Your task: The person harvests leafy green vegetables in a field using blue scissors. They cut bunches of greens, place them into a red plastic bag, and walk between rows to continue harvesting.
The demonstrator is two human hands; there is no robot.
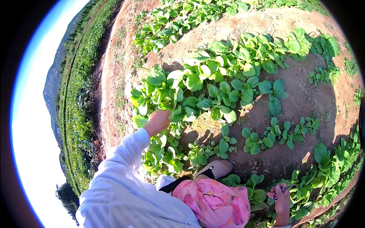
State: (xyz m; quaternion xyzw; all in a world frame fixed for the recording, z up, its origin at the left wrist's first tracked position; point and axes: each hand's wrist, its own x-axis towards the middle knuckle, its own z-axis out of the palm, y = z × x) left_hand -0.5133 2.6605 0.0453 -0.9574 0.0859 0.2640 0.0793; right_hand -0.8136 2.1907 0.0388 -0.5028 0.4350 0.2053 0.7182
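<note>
My left hand (pixel 158 122) reaches out in a white sleeve (pixel 122 154) to the near end of a row of broad-leaved leafy greens (pixel 156 94). Its fingers curl around leaves there; the fingertips are partly hidden by the foliage. At the lower right, my right hand (pixel 281 196) holds a small pair of scissors (pixel 288 187) by dark blue loop handles, the blades pointing away to the right. Beside that hand grow more leafy greens (pixel 328 176).
My shoe (pixel 219 168) stands on the soil close to small seedlings (pixel 225 142), below pink patterned cloth (pixel 212 199) over my lap. Another planted row (pixel 176 25) runs across the top. A clipped hedge (pixel 77 102) lines a dirt strip (pixel 117 85) at the left.
</note>
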